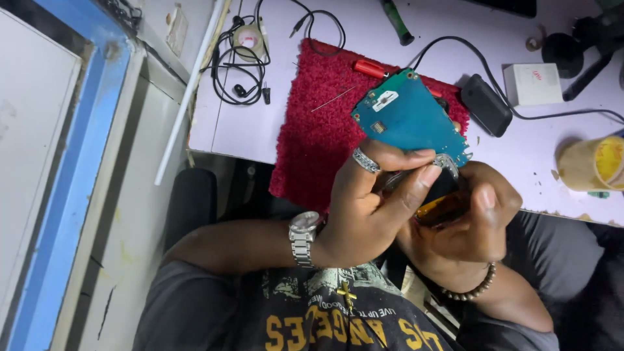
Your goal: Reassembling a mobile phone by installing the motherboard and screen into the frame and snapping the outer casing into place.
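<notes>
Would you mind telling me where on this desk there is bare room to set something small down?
The red mat is mostly bare left of the teal circuit board, bar a thin needle. Bare desk lies between the mat and the tangled black cable. The right side is crowded: black adapter, white box, yellow tape roll.

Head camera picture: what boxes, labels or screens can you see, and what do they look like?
White box: square, small red mark on top, on the table's right side.
White label: small patch on the teal circuit board held by the left hand.
Yellow tape roll: round, at the right edge.
No lit screen in view.
</notes>
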